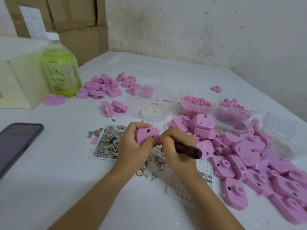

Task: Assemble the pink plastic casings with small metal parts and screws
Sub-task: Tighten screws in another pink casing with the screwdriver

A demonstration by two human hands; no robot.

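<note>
My left hand grips a pink plastic casing above the table. My right hand holds a dark-handled screwdriver whose thin metal tip touches the casing's lower edge. Beneath my hands a white tray carries a heap of small metal parts. More metal bits and gold rings lie loose near my wrists. A big pile of pink casings spreads to the right.
A smaller heap of pink casings lies at the back left beside a green drink bottle and a pale box. Clear tubs hold rings and pink pellets. A phone lies at the left.
</note>
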